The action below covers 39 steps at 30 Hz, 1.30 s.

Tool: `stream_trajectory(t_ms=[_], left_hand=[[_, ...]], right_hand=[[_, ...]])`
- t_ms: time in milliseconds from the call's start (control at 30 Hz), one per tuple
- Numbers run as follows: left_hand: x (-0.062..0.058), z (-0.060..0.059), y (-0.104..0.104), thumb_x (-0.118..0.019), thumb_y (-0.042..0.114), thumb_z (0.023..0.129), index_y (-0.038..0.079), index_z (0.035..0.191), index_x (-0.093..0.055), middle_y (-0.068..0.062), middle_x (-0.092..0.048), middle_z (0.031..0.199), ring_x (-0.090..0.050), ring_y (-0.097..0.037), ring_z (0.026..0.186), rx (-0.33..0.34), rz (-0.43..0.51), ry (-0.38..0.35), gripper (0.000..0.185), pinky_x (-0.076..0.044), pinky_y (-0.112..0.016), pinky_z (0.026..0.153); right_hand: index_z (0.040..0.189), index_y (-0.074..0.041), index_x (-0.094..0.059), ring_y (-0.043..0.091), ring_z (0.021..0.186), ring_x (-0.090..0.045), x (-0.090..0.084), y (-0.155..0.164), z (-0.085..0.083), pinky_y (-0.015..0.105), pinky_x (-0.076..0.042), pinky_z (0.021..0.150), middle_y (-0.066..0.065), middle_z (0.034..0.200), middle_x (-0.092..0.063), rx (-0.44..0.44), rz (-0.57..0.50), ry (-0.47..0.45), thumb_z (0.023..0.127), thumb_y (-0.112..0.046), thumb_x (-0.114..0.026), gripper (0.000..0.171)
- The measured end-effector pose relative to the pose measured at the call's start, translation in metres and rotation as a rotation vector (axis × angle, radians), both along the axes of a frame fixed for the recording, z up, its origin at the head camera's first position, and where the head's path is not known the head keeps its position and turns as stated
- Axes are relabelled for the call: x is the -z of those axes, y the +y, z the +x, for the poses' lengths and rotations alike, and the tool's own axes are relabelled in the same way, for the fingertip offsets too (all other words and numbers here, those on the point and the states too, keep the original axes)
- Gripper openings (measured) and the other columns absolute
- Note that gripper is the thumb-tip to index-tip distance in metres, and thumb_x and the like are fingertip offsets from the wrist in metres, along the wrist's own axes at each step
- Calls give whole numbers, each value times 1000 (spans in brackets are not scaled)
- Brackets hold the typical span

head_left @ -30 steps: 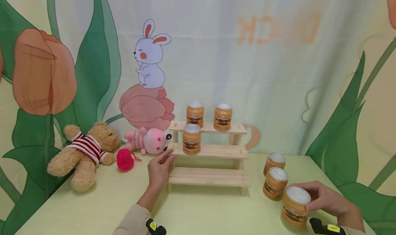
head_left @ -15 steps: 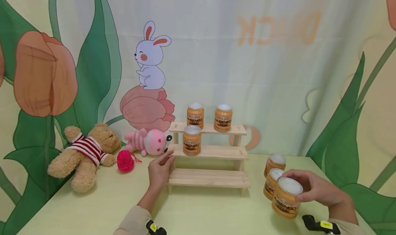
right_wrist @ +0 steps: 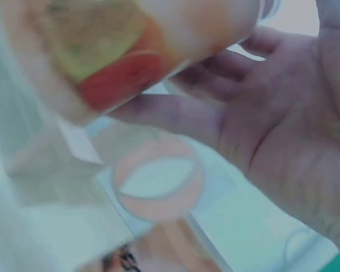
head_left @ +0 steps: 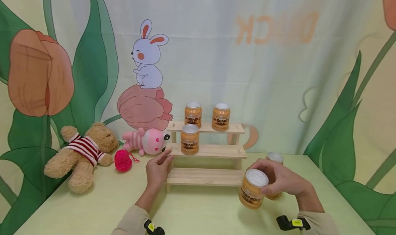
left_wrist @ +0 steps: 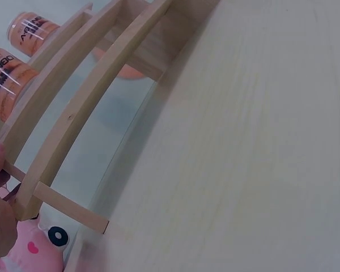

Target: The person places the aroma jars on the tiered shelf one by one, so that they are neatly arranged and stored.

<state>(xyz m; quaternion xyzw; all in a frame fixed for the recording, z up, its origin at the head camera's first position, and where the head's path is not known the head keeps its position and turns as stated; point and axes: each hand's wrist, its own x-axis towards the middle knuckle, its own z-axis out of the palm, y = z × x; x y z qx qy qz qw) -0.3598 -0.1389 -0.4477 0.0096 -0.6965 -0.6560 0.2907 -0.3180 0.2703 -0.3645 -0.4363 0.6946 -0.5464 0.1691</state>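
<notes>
My right hand (head_left: 283, 180) grips an orange can (head_left: 253, 190) with a silvery top, raised off the table and slightly tilted. In the right wrist view, the fingers wrap the blurred can (right_wrist: 158, 51) from one side. At the left end of a three-tier wooden display stand (head_left: 205, 176), my left hand (head_left: 158, 168) holds the side of the frame near the middle tier. Two orange cans, one on the left (head_left: 193, 115) and one on the right (head_left: 221, 117), stand on the top tier. Another can (head_left: 189, 140) stands at the left of the middle tier.
Behind my right hand are two more cans, the rear one (head_left: 275, 156) and a nearer one (head_left: 274, 195) mostly hidden. Left of the stand lie a pink plush toy (head_left: 151, 141), a red yarn ball (head_left: 123, 161) and a teddy bear (head_left: 85, 152). A printed curtain (head_left: 263, 73) hangs behind the table.
My right hand has lifted the front can off the table and carried it left toward the stand's lower right corner. The left hand stays at the stand's left end.
</notes>
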Motion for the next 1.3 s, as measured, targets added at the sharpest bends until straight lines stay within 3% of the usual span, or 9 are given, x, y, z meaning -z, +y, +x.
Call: stream_trajectory(t_ms=[267,400,567,767,933,1067,1300], left_hand=[[0,1,-4,-77,8,88,7,110,-78,-15,-73,87,-55,-7,59,-5,2,12,22,-42,-15,51],[-1,2,-3,-77,7,88,6,110,-78,-14,-72,86,-54,-8,57,-4,8,13,22,-41,-15,50],[-2,1,-2,-77,7,88,4,111,-77,-17,-72,85,-52,-7,55,9,25,27,23,-40,-14,49],[-2,1,-1,-77,8,88,2,112,-76,-20,-72,90,-55,-10,60,-5,-7,24,24,-40,-13,50],[-1,1,-1,-78,10,88,6,110,-78,-14,-73,87,-54,-8,59,-17,-19,22,23,-41,-15,50],[-1,1,-1,-78,9,88,6,109,-78,-13,-73,84,-53,-7,56,-28,-21,20,22,-39,-15,49],[-1,0,0,-77,9,88,6,110,-78,-14,-74,88,-54,-6,59,-22,-31,15,22,-41,-14,50]], right_hand=[[125,3,-56,25,101,-61,9,-44,-8,40,-56,81,22,116,-60,200,12,87,84,0,-76,45],[129,-2,-59,25,103,-62,11,-61,-10,37,-55,82,16,119,-64,386,26,152,86,-10,-79,48],[134,-5,-59,28,112,-59,5,-81,-11,35,-52,87,11,121,-66,641,-40,157,86,-20,-81,55],[128,0,-61,25,108,-58,-10,-102,-11,29,-50,84,15,118,-65,820,-118,140,84,-17,-82,52],[125,-2,-64,24,103,-58,-24,-114,-22,31,-50,80,15,114,-65,864,-111,189,82,-19,-84,50],[126,-3,-65,26,103,-60,-28,-120,-36,36,-52,81,14,113,-67,842,-70,198,82,-21,-85,51],[128,-1,-64,27,102,-62,-26,-121,-58,37,-54,82,15,114,-67,783,-85,159,82,-19,-84,53]])
